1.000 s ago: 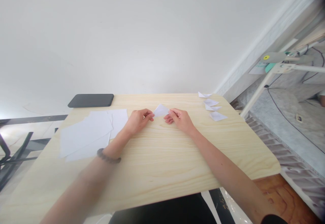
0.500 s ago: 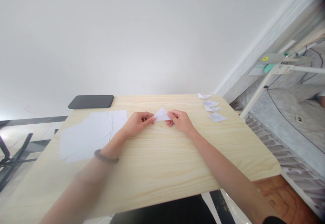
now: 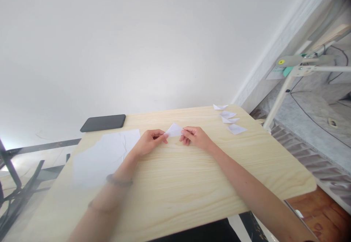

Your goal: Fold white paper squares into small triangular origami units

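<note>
A small piece of folded white paper (image 3: 174, 130) with a pointed top is held between my two hands, just above the table. My left hand (image 3: 151, 141) pinches its left corner between thumb and fingers. On the opposite corner my right hand (image 3: 195, 137) is closed, the thumb against the curled fingers. White paper sheets (image 3: 95, 157) lie loosely overlapped beside my left forearm. Several folded paper pieces (image 3: 237, 129) stand in a row at the table's far right, beyond my right hand.
A black phone (image 3: 103, 123) lies at the far left of the wooden table (image 3: 175, 183). The white wall (image 3: 153, 44) rises directly behind the table. To the right stands a white metal frame (image 3: 282, 95), with a grey cushioned seat (image 3: 315, 106) behind it.
The view has tilted and shifted slightly, so the table sits lower in it. Both hands keep hold of the folded paper, whose outline now looks a little more slanted.
</note>
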`<state>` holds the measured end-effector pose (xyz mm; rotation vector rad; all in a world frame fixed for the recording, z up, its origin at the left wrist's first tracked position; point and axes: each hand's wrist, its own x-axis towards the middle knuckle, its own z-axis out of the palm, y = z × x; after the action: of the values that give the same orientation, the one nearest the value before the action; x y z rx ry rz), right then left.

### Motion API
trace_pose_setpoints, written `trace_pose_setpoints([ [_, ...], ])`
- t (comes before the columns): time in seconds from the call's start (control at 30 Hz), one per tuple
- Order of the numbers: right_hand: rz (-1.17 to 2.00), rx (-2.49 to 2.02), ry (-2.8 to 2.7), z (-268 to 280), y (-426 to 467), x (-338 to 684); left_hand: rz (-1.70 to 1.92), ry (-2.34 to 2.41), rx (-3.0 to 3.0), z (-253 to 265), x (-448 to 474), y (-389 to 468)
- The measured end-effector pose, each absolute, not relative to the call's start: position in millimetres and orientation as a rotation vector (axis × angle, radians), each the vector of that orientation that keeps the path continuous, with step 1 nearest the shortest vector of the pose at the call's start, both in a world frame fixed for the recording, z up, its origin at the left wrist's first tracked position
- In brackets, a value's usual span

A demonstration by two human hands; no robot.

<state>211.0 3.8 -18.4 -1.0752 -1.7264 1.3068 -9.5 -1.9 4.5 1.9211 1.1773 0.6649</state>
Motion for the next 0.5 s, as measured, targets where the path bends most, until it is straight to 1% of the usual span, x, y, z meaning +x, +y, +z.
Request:
trace_pose_setpoints([
  [0.3,1.150,-1.085,-1.764,-18.7,-0.2,207.0,0.631,1.205,1.943,3.8,-9.4,-1.6],
  [0.5,1.214,-1.065,-1.781,-18.5,1.9,206.9,0.613,1.190,1.894,6.4,-9.0,-2.4],
])
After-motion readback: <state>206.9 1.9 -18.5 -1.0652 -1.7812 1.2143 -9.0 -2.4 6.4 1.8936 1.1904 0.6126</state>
